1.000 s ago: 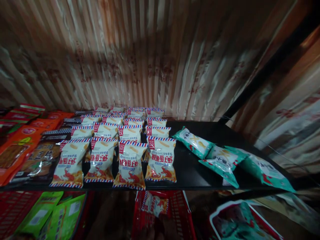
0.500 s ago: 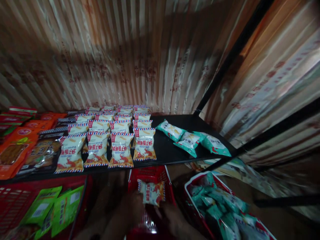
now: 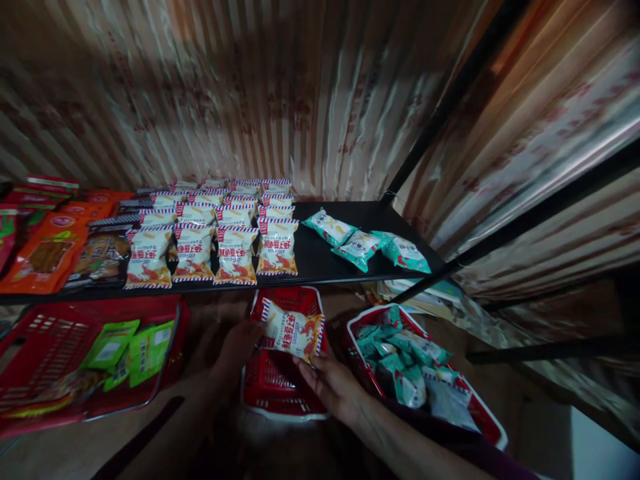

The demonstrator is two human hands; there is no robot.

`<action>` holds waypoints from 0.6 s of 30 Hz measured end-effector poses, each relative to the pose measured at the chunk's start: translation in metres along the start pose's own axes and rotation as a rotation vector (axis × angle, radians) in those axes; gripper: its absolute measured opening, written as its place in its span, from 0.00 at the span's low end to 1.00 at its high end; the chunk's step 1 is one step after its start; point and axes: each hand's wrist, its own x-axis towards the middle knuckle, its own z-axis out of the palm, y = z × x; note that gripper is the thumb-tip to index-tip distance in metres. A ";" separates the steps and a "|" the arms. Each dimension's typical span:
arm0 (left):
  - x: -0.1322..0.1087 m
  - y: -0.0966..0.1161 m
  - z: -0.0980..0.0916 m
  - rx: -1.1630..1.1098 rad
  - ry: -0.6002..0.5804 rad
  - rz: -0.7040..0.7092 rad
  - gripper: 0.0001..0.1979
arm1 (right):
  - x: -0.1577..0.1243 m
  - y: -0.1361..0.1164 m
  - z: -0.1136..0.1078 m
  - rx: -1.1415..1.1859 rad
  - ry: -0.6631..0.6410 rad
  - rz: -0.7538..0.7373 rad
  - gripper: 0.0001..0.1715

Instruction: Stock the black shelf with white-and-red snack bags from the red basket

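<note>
A white snack bag [image 3: 293, 331] with a striped edge and orange-red pictures is held over the middle red basket [image 3: 283, 408]. My right hand [image 3: 333, 383] grips its lower right corner, thumb uppermost. At the bag's left end, my left hand [image 3: 243, 341] closes on the edge; its fingertips are partly hidden in shadow. Matching snack bags [image 3: 236, 255] stand in rows on the black shelf [image 3: 330, 265] just beyond. Inside the middle basket, the part below the bag shows bare slatted plastic.
Green snack bags [image 3: 357, 248] lie on the shelf's right side. A red-and-white basket [image 3: 493, 427] at right holds more green bags. Another red basket [image 3: 200, 313] at left contains lime-green packets [image 3: 150, 350]. Orange packets [image 3: 53, 247] stand at far left. A black metal bar [image 3: 540, 223] slants across the right.
The view has tilted down, so the shelf sits higher in the picture. Both hands and the bag appear higher and clearer, with the bag turned slightly clockwise.
</note>
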 end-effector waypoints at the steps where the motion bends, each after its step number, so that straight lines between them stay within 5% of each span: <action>1: 0.001 0.001 0.000 -0.043 0.004 -0.064 0.15 | -0.001 0.001 0.001 -0.002 0.017 0.022 0.07; 7: 0.006 -0.002 0.002 -0.324 0.085 -0.324 0.07 | -0.007 0.001 -0.005 -0.109 0.082 0.122 0.06; 18: 0.016 0.004 0.004 -0.536 0.040 -0.376 0.09 | -0.019 0.026 -0.022 -0.210 -0.049 0.245 0.16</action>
